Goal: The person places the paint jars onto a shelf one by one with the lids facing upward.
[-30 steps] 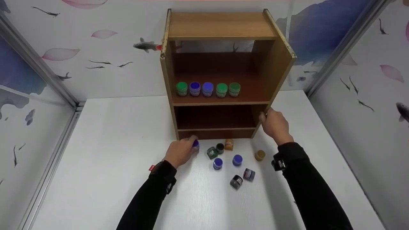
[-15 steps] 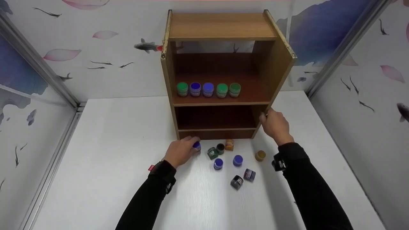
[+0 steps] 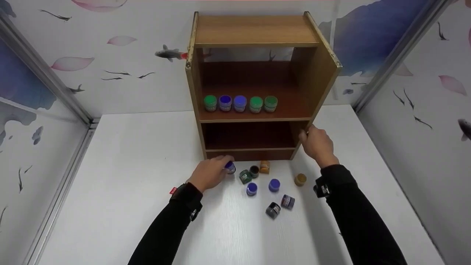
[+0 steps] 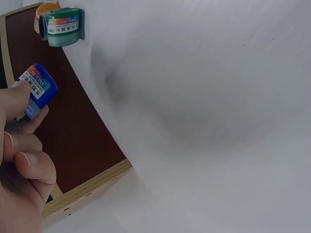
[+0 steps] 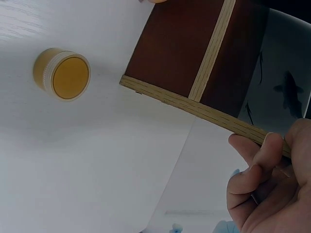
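Note:
My left hand (image 3: 209, 172) pinches a small blue-lidded paint jar (image 3: 230, 168) between thumb and fingers, just in front of the wooden cabinet (image 3: 255, 30). In the left wrist view this jar (image 4: 40, 90) is tilted, its label showing, and two other fingers are curled below it. My right hand (image 3: 317, 145) grips the front edge of the cabinet's right side panel. The right wrist view shows that hand (image 5: 267, 179) with its fingers at the pale wooden edge (image 5: 194, 103).
A row of green-lidded (image 3: 256, 105) and blue-lidded jars stands on the middle shelf (image 3: 290, 110). Loose on the white table (image 3: 140, 154) lie a green jar (image 3: 245, 176), an orange jar (image 3: 265, 167), a yellow-brown jar (image 3: 300, 179), blue jars (image 3: 274, 185) and dark jars (image 3: 273, 210).
My left hand has shifted slightly to the right with the blue-lidded jar, which now shows more of its side and label. The right hand stays at the cabinet's edge.

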Demonstrator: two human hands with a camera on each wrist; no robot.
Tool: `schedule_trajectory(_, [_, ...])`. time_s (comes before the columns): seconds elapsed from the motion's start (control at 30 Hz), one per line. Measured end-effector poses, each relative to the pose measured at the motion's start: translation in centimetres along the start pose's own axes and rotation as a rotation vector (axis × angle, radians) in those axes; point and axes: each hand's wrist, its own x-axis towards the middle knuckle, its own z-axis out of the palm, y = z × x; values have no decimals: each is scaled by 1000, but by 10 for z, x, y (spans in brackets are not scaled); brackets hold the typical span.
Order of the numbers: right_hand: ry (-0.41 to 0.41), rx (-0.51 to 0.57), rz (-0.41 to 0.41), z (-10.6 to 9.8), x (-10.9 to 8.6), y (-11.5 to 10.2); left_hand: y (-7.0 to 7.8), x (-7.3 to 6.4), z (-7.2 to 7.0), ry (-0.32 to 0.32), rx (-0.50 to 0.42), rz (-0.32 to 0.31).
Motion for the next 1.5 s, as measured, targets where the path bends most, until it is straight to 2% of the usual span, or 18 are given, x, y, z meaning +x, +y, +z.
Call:
schedule_trajectory(0.57, [0,3,-8,0,-1,1,18,6,-33,-84,-44,14])
schedule_trajectory(1.03, [3,6,-18,0,0,0,40,14,-57,-75,-40,77])
schedule_trajectory(1.5, [-21,17,-6,0,2,1,61,27,-76,-37,1,158])
